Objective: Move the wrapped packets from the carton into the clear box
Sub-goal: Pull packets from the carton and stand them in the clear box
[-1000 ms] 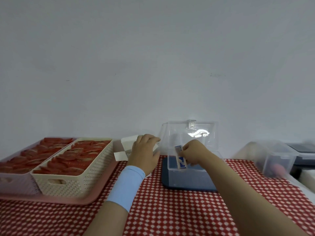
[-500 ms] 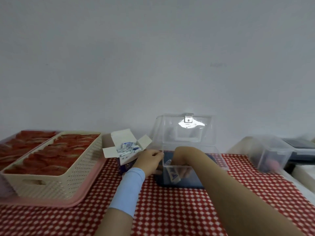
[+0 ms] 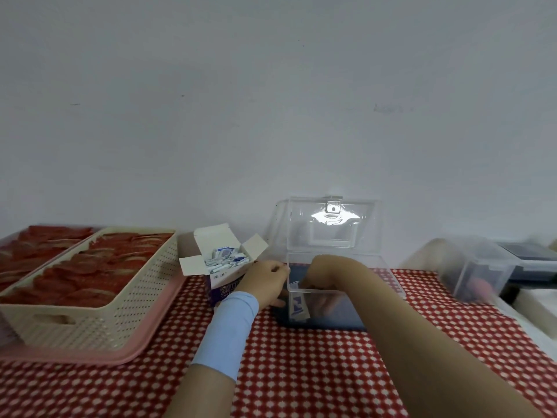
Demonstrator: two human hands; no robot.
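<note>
At the btm of the frame lay a red-and-white dotted cloth (image 3: 301,372). Both arms reached up from there, and the L arm wore a blue wristband (image 3: 229,327).

Just above, near the middle, the left hand (image 3: 265,282) held the L side of the clear box (image 3: 328,322), w/ fingers curled at the rim and the thumb low on the wall. The right hand (image 3: 325,270) went down into the box from the top. Its fingers looked blurry through the plastic, so I couldn't tell if they gripped anything. One wrapped packet (image 3: 298,307), white w/ a blue mark, stood inside the box at its front L corner, right by those fingers.

Just L of the left hand sat the carton (image 3: 224,286), flaps open, w/ more packets (image 3: 224,256) piled in it.

Farther L, a cream basket (image 3: 99,321) full of red things (image 3: 90,267) sat on a pink tray (image 3: 99,356).

Behind the hands, the box's lid (image 3: 328,233) stood up open. At the R edge was a blurry clear tub (image 3: 473,270). Last came the plain grey wall (image 3: 271,101).
</note>
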